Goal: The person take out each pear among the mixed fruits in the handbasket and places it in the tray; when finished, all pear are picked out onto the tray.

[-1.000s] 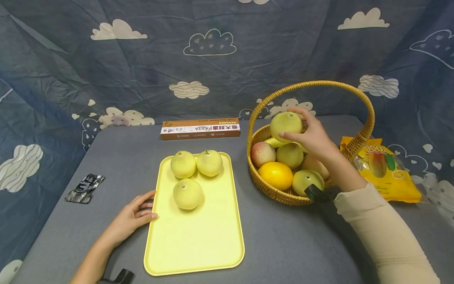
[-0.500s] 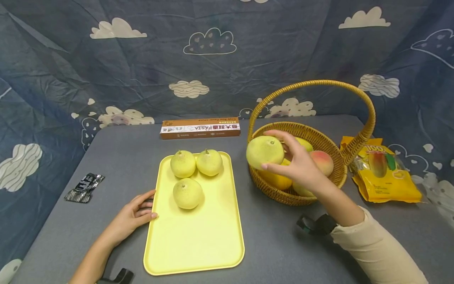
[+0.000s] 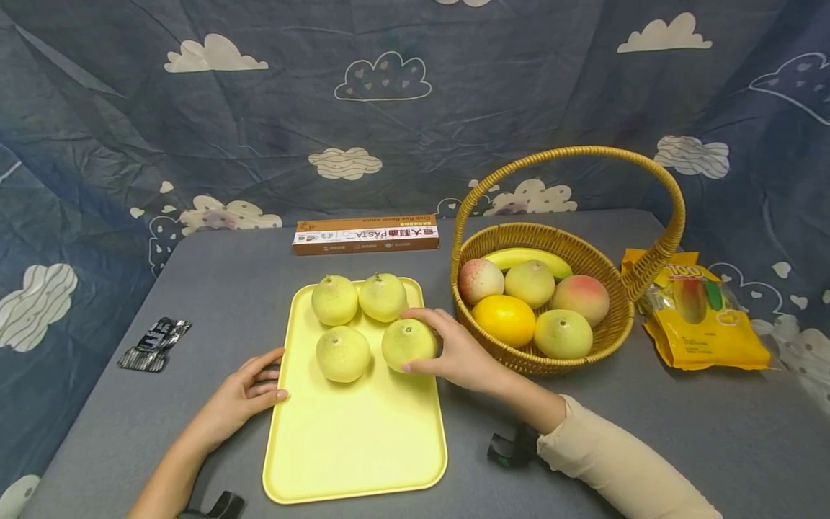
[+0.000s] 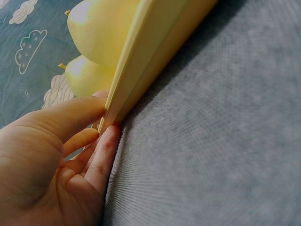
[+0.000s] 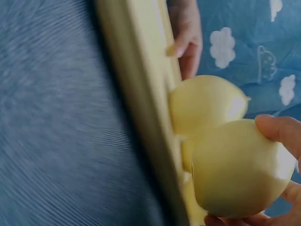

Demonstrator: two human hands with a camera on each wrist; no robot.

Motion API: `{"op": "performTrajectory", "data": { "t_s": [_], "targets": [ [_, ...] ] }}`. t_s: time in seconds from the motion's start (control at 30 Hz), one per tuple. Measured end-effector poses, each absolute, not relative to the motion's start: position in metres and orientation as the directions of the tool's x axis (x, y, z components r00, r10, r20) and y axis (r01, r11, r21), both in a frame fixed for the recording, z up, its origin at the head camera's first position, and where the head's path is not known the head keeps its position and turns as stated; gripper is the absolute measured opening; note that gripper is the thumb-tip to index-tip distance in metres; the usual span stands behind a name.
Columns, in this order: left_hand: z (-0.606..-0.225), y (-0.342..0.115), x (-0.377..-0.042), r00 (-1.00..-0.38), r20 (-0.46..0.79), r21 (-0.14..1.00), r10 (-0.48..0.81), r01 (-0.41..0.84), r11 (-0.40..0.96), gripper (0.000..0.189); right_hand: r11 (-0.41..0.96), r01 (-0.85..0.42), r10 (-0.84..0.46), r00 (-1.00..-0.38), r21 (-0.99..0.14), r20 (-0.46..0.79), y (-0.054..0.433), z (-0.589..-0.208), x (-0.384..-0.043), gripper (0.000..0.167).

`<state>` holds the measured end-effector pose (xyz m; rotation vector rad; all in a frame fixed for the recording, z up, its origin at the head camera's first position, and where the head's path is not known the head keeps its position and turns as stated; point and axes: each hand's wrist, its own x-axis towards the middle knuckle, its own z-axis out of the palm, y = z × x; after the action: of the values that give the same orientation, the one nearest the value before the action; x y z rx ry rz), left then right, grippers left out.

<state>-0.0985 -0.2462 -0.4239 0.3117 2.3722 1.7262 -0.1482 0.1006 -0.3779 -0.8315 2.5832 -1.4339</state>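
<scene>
My right hand [image 3: 462,351] grips a round yellow-green fruit [image 3: 407,346] over the right side of the yellow tray [image 3: 353,454]. In the right wrist view that held fruit [image 5: 240,174] sits between thumb and fingers, partly covering another fruit [image 5: 207,103]. Whether it touches the tray is hard to tell. Three similar fruits, the nearest [image 3: 344,355] and two at the back [image 3: 334,300], stand on the tray. My left hand [image 3: 243,389] pinches the tray's left edge; the left wrist view shows the thumb [image 4: 75,110] on the rim and fingers below it.
Right of the tray stands a wicker basket [image 3: 616,328] with a tall handle, holding a banana [image 3: 528,259], a yellow fruit [image 3: 504,321] and several others. A yellow packet [image 3: 707,324] lies beyond it. A pasta box [image 3: 366,236] lies behind; a black wrapper [image 3: 155,344] lies left.
My right hand has carried the round fruit from above the basket leftward to the tray, beside the others. The left hand and the tray have stayed in place.
</scene>
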Motion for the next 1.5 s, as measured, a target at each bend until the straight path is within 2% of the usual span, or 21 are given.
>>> {"op": "performTrajectory", "data": {
  "t_s": [0.27,0.63,0.8,1.0,1.23,1.37,1.5],
  "targets": [
    [-0.424,-0.246,-0.098,-0.960,-0.029,0.948,0.279,0.061,0.311,0.068,0.432,-0.386,-0.483,-0.862,-0.815,0.153,0.090,-0.397,-0.151,0.068],
    [-0.425,-0.247,-0.098,-0.960,-0.020,0.949,0.280,0.070,0.309,0.068,0.409,-0.412,-0.499,-0.848,-0.814,0.178,0.078,-0.399,-0.148,0.072],
    [-0.425,-0.247,-0.097,-0.959,-0.024,0.949,0.283,0.067,0.307,0.068,0.405,-0.424,-0.516,-0.837,-0.810,0.180,0.086,-0.389,-0.145,0.073],
    [-0.425,-0.246,-0.098,-0.959,-0.024,0.949,0.283,0.067,0.307,0.068,0.372,-0.528,-0.519,-0.800,-0.763,0.300,0.117,-0.358,-0.136,0.064],
    [-0.426,-0.247,-0.098,-0.960,-0.020,0.948,0.280,0.071,0.309,0.068,0.393,-0.648,-0.369,-0.761,-0.652,0.533,0.166,-0.333,-0.127,0.071],
    [-0.426,-0.247,-0.098,-0.959,-0.006,0.949,0.283,0.083,0.304,0.068,0.469,-0.646,-0.284,-0.756,-0.602,0.590,0.193,-0.336,-0.124,0.074],
    [-0.427,-0.248,-0.099,-0.959,0.008,0.949,0.284,0.097,0.301,0.067,0.541,-0.578,-0.215,-0.797,-0.611,0.564,0.216,-0.345,-0.121,0.074]
  ]
}}
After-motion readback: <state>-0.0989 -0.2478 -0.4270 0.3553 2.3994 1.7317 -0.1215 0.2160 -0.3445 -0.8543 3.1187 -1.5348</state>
